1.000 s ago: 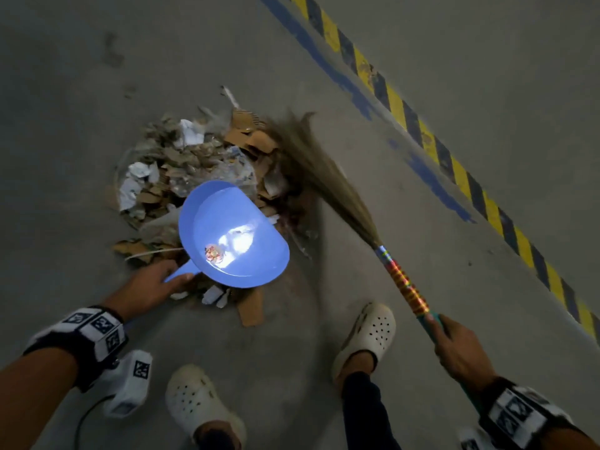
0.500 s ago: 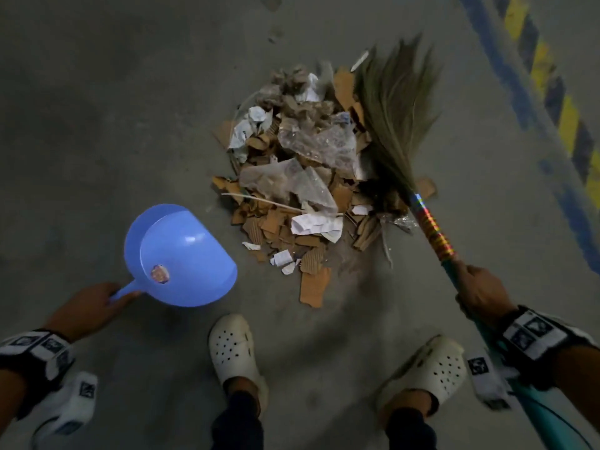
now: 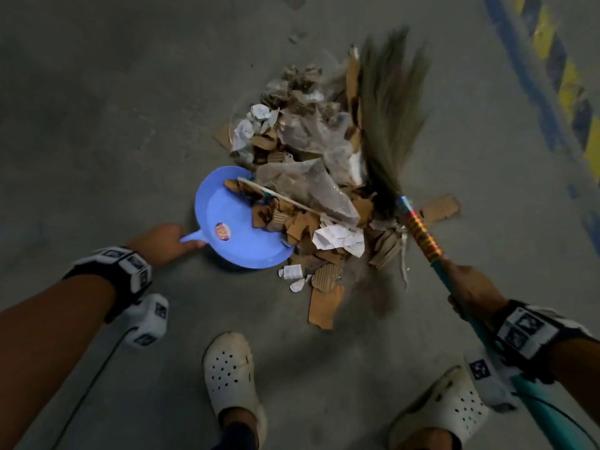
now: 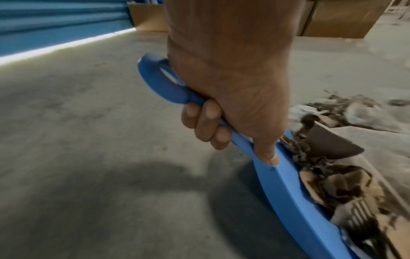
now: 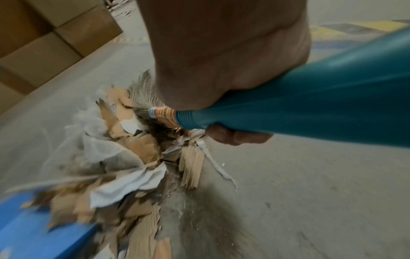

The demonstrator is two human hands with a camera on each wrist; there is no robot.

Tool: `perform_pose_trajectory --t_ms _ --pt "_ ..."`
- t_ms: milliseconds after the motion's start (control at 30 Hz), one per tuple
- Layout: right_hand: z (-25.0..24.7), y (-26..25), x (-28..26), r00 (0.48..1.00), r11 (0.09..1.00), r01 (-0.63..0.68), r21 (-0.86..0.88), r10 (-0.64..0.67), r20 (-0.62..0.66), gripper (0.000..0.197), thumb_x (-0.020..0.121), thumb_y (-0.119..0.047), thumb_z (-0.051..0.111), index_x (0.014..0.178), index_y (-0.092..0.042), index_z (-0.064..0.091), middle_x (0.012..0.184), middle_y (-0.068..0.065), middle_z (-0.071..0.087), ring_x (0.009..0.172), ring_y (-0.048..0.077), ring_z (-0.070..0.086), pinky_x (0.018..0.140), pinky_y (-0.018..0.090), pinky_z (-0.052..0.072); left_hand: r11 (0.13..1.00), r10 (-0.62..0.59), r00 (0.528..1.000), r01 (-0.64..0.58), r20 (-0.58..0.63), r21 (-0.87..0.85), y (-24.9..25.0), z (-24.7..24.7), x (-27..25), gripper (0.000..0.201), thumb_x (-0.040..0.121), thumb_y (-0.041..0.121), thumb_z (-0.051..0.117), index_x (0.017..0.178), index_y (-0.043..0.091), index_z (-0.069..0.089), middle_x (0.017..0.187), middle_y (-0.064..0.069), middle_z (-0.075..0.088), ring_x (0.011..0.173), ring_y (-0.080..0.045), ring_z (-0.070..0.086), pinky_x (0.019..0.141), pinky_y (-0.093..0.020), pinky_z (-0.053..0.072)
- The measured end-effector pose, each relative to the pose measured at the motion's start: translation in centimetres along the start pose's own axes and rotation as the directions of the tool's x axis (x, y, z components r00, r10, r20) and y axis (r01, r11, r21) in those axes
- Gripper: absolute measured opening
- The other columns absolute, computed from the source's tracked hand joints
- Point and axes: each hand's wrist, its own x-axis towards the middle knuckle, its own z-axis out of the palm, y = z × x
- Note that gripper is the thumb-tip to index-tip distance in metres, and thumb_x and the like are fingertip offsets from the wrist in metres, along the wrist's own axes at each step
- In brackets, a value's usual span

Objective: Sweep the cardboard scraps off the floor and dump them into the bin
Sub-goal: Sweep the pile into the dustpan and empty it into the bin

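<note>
Scraps (image 3: 302, 177) of cardboard, mixed with crumpled paper and clear plastic film, lie heaped on the floor (image 3: 97, 108); the near edge of the heap spills onto the dustpan (image 3: 233, 222), while one long strip (image 3: 323, 305) and a few white bits lie just beside its lip. The left hand (image 3: 162, 243) has its fingers (image 4: 206, 122) curled round the dustpan handle, thumb pressed flat along the top; that grip is clamped tight. In the left wrist view the pan's far end runs out of the picture, and the scraps on it are dark and hard to tell apart. The right hand (image 3: 467, 287) is wrapped round the teal shaft of the broom (image 3: 393, 115), just below its striped band. Broom bristles lie against the far right side of the heap, blurred at their tips. The right wrist view is smeared over the heap and pan, so single pieces cannot be made out there. Cardboard boxes (image 5: 44, 35) stand behind, cut off by the frame. Two white clogs (image 3: 232, 375) show below; the right one is partly hidden by the wrist
</note>
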Motion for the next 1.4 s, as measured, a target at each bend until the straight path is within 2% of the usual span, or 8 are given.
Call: perform_pose_trajectory --t_ms 100,167,333,600,700,933,1133,1400 --pt "0.5 -0.9 -0.9 0.994 0.988 0.036 -0.15 -0.02 0.107 0.059 0.098 -0.055 0.032 0.092 -0.003 0.059 0.063 0.015 0.057 0.048 0.026 0.054 0.044 0.028 0.044 0.997 0.07 0.997 -0.071 -0.022 -0.037 4.4 0.1 0.8 0.044 0.085 0.055 0.059 0.064 0.017 0.056 0.073 -0.009 0.062 0.083 -0.03 0.063 0.071 -0.035 0.044" --pt "1.1 -1.1 -1.7 0.99 0.974 0.064 -0.216 -0.035 0.138 0.062 0.095 -0.06 0.032 0.09 -0.005 0.06 0.065 0.014 0.059 0.049 0.026 0.056 0.042 0.027 0.045 0.996 0.088 0.996 -0.088 -0.018 -0.032 7.4 0.2 0.8 0.045 0.087 0.055 0.056 0.063 0.018 0.048 0.081 -0.017 0.061 0.089 -0.033 0.062 0.076 -0.037 0.044" --pt "2.5 -1.5 -4.1 0.98 0.948 0.149 -0.282 -0.102 0.173 0.075 0.087 -0.074 0.024 0.084 -0.01 0.062 0.08 0.017 0.066 0.069 0.031 0.065 0.06 0.034 0.052 0.999 -0.005 1.0 0.004 -0.027 -0.045 11.9 1.2 -0.2 0.045 0.096 0.044 0.047 0.104 0.001 0.059 0.117 -0.025 0.059 0.106 -0.038 0.057 0.084 -0.037 0.043" --pt "-1.1 -2.1 -10.9 0.979 0.928 0.179 -0.326 -0.135 0.152 0.061 0.094 -0.066 0.027 0.076 -0.016 0.056 0.077 0.007 0.061 0.068 0.024 0.06 0.063 0.03 0.049 0.996 0.013 1.0 -0.014 -0.008 -0.092 16.1 -0.7 -5.8 0.032 0.094 0.033 0.05 0.089 0.002 0.058 0.102 -0.023 0.063 0.091 -0.035 0.06 0.07 -0.033 0.04" --pt "-4.6 -2.7 -15.7 0.985 0.935 0.159 -0.318 -0.127 0.118 0.059 0.095 -0.063 0.028 0.078 -0.015 0.057 0.083 0.011 0.063 0.073 0.026 0.06 0.066 0.031 0.048 0.992 0.05 0.998 -0.048 0.022 -0.117 17.9 -3.8 -10.0 0.034 0.095 0.031 0.051 0.083 0.0 0.056 0.098 -0.025 0.063 0.089 -0.036 0.061 0.067 -0.033 0.04" --pt "-14.7 -5.7 -31.8 0.988 0.956 0.147 -0.255 -0.13 0.08 0.063 0.095 -0.062 0.031 0.081 -0.007 0.059 0.08 0.015 0.064 0.066 0.029 0.059 0.065 0.035 0.051 0.982 0.125 0.992 -0.118 0.036 -0.144 21.0 -14.4 -25.3 0.039 0.095 0.031 0.051 0.105 -0.006 0.061 0.108 -0.026 0.062 0.097 -0.037 0.06 0.077 -0.037 0.046" --pt "-20.4 -7.7 -44.6 0.991 0.971 0.136 -0.195 -0.133 0.026 0.06 0.094 -0.064 0.031 0.072 -0.013 0.053 0.07 0.01 0.06 0.058 0.023 0.054 0.058 0.032 0.046 0.973 0.169 0.985 -0.164 0.015 -0.165 21.6 -23.8 -37.8 0.034 0.09 0.027 0.054 0.096 -0.005 0.063 0.104 -0.027 0.064 0.096 -0.038 0.062 0.074 -0.037 0.045" --pt "-26.3 -10.7 -51.1 0.977 0.97 0.204 -0.128 -0.211 -0.037 0.062 0.094 -0.064 0.031 0.076 -0.01 0.054 0.064 0.009 0.057 0.047 0.021 0.051 0.043 0.024 0.042 0.934 0.164 0.981 -0.19 -0.107 -0.303 24.1 -31.7 -47.5 0.022 0.084 0.027 0.056 0.091 0.007 0.06 0.086 -0.013 0.061 0.074 -0.027 0.057 0.06 -0.027 0.041"
